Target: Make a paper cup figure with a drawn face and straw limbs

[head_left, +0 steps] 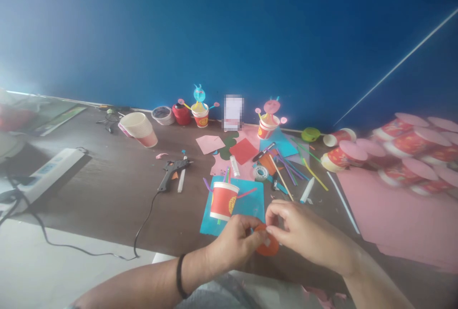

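Low in the view, my left hand [239,238] pinches an orange paper circle [269,248] between thumb and fingers. A small whitish patch shows on the circle's face near my left thumb. My right hand [291,225] is closed at the circle's upper edge, thumb and forefinger together on it; anything small between them is hidden. Just beyond my hands, a red and white paper cup [222,200] stands on a blue paper sheet [250,192]. Purple and pink strips stick out from its sides, and green strips show above and below it.
A black glue gun [171,174] with a trailing cord lies left of the cup. Behind are cup figures [200,115], a cup stack [139,128], paper pieces [244,150], tape [260,172] and a white marker [307,189]. Red cups with pink discs [411,142] crowd the right; a power strip [53,170] lies left.
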`<move>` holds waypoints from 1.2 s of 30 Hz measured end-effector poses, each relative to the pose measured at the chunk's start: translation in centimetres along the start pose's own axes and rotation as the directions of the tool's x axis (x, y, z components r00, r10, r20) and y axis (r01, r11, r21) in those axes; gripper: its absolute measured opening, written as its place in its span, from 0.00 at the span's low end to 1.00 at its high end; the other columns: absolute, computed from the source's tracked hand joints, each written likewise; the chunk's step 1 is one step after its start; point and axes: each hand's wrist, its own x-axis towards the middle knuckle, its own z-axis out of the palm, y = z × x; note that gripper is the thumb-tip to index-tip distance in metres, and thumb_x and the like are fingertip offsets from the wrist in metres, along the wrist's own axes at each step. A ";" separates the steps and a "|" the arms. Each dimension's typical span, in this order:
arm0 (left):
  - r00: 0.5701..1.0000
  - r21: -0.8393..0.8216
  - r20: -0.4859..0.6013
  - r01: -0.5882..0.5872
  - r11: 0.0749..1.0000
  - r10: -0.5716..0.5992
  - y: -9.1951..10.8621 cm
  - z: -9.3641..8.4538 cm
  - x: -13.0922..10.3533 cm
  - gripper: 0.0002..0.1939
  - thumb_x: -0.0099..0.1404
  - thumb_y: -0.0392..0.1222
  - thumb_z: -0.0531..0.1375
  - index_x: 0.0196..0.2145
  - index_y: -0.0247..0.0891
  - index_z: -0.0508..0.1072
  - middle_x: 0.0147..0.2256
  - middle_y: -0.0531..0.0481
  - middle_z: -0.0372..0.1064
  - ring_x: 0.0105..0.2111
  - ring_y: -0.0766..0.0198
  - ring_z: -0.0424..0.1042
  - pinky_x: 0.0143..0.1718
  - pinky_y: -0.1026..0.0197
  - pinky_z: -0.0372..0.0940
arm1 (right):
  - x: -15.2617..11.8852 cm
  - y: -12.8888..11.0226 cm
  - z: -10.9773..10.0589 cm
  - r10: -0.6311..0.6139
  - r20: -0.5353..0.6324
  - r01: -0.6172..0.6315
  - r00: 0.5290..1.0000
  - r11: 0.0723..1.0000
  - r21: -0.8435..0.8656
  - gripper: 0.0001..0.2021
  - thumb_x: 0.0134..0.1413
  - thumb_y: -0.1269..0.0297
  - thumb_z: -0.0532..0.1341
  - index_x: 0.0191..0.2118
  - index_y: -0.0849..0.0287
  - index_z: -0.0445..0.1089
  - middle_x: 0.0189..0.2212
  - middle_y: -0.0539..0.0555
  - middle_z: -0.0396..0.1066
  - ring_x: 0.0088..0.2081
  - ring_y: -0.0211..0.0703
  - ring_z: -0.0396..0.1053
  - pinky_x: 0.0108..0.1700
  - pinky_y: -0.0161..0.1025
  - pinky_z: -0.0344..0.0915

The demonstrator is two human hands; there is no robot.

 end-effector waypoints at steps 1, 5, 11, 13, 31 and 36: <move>1.000 -0.010 -0.001 0.003 1.000 -0.003 0.0 0.1 0.0 0.15 0.62 0.45 0.54 0.27 0.30 0.73 0.27 0.46 0.72 0.26 0.66 0.67 0.29 0.67 0.60 | -0.1 0.1 0.1 -0.004 -0.006 0.004 1.000 1.000 0.005 0.06 0.51 0.68 0.55 0.27 0.54 0.67 0.29 0.45 0.69 0.29 0.36 0.63 0.30 0.32 0.56; 1.000 0.016 -0.021 -0.006 1.000 0.006 -0.1 0.1 0.1 0.13 0.60 0.41 0.54 0.26 0.31 0.74 0.26 0.46 0.72 0.26 0.66 0.68 0.29 0.66 0.61 | -0.1 0.6 0.1 -0.003 -0.007 0.004 1.000 0.999 0.052 0.05 0.51 0.67 0.56 0.28 0.54 0.69 0.27 0.46 0.69 0.28 0.36 0.63 0.28 0.32 0.56; 1.000 0.024 -0.005 -0.025 0.999 0.025 -0.1 0.1 0.1 0.14 0.62 0.40 0.52 0.28 0.31 0.76 0.26 0.46 0.73 0.26 0.66 0.67 0.29 0.67 0.60 | 0.2 1.2 0.0 0.017 0.048 -0.027 0.999 0.975 0.219 0.07 0.54 0.62 0.56 0.30 0.56 0.70 0.26 0.47 0.70 0.29 0.37 0.65 0.31 0.33 0.59; 1.000 0.016 0.001 -0.031 0.999 0.031 0.0 0.2 0.1 0.15 0.63 0.41 0.52 0.29 0.30 0.76 0.26 0.46 0.73 0.26 0.67 0.67 0.29 0.67 0.60 | 0.2 1.5 -0.1 0.034 0.053 -0.046 0.998 0.969 0.244 0.09 0.55 0.61 0.56 0.30 0.57 0.70 0.26 0.48 0.69 0.28 0.37 0.65 0.30 0.34 0.59; 0.998 -0.055 0.010 0.060 0.997 -0.059 -0.8 0.4 0.4 0.19 0.61 0.52 0.56 0.27 0.30 0.73 0.22 0.49 0.66 0.20 0.69 0.62 0.23 0.67 0.57 | -0.2 1.7 1.6 0.086 -0.135 -0.058 0.987 0.978 0.201 0.06 0.55 0.65 0.54 0.28 0.56 0.65 0.25 0.46 0.68 0.28 0.36 0.66 0.31 0.32 0.61; 0.993 -0.094 -0.001 0.113 0.989 -0.114 -0.1 0.5 0.5 0.17 0.59 0.50 0.57 0.24 0.31 0.72 0.20 0.50 0.66 0.20 0.69 0.62 0.22 0.67 0.56 | -0.5 1.6 2.8 -0.110 -0.382 0.093 0.918 0.994 -0.063 0.06 0.57 0.68 0.54 0.29 0.56 0.64 0.28 0.48 0.66 0.30 0.37 0.67 0.34 0.34 0.61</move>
